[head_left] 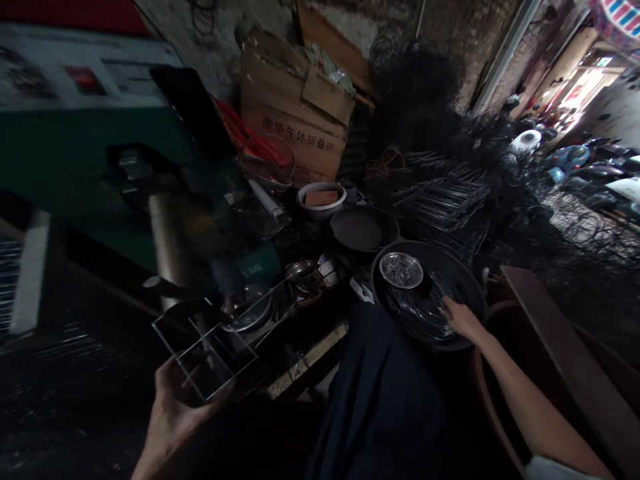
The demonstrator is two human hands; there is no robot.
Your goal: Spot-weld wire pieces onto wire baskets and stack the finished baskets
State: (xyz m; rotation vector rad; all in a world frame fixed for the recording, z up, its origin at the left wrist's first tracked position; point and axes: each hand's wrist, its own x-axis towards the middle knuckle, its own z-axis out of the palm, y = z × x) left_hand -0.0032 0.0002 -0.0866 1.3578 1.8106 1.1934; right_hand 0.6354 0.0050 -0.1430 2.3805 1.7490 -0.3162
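Note:
My left hand (pixel 183 393), at the lower left, grips a thin metal wire frame (pixel 220 328) with crossing bars, the thumb and fingers around its near end. The frame is held up in front of a green machine with a round metal part (pixel 250 312). On the right, my right hand (pixel 459 318) reaches into a wide dark basin (pixel 380 293) of thin wire pieces (pixel 420 313). Its fingers are drawn together at the wires; what they pinch, if anything, is too small to make out. A small metal bowl (pixel 401 270) of little metal bits sits in the basin.
Behind the basin stand a dark round pan (pixel 364 229) and a white bowl (pixel 321 197) holding a brick-like block (pixel 321 198). Stacked wire racks (pixel 435 193) lie at the back right. A cardboard box (pixel 295 113) leans at the wall. A plank (pixel 565 353) slants at the right.

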